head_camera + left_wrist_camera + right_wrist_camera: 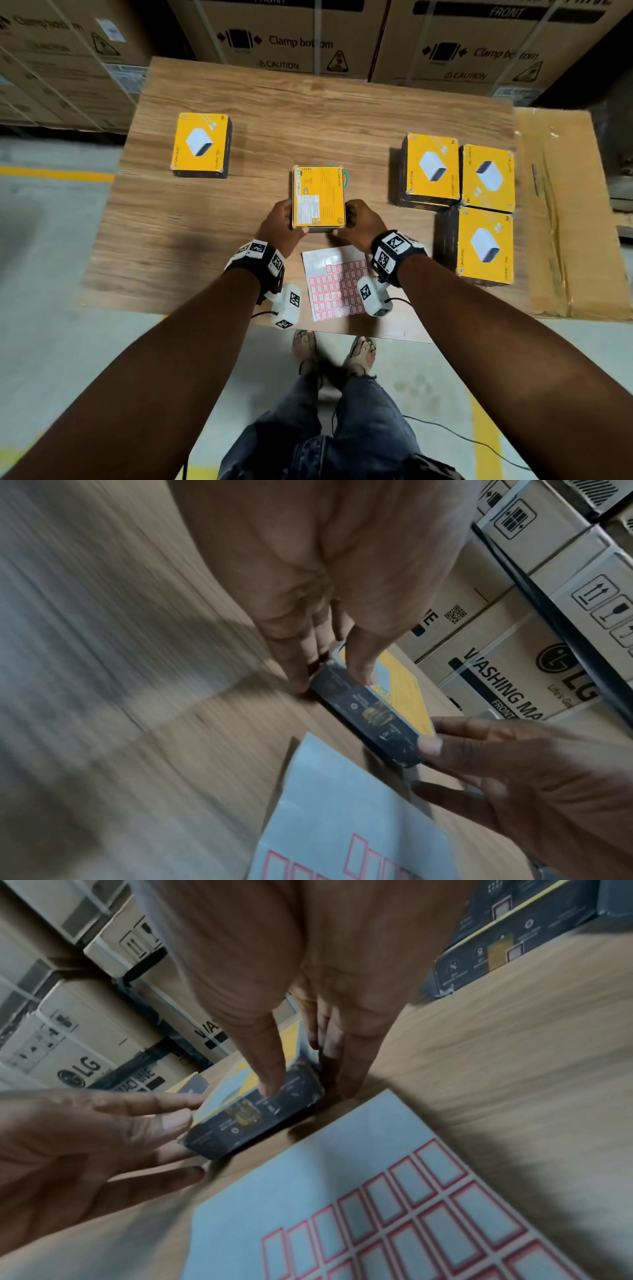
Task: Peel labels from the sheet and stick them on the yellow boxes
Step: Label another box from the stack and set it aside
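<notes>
At the middle of the wooden table [308, 113], a yellow box [318, 197] lies back side up, with printed text and a white panel showing. My left hand [284, 222] grips its near left corner and my right hand [356, 219] grips its near right corner. In the left wrist view my thumb and fingers [359, 666] pinch the box's dark side [369, 710]. The right wrist view shows my right thumb [270, 1069] on the same dark side [253, 1118]. The label sheet [337, 282], with red-bordered labels, lies flat just in front of the box, between my wrists.
One yellow box [200, 144] lies face up at the far left. Three more [430, 168] [488, 176] [484, 245] are grouped at the right. A flattened carton [561, 212] lies past the table's right edge. Large cartons [291, 37] stand behind the table.
</notes>
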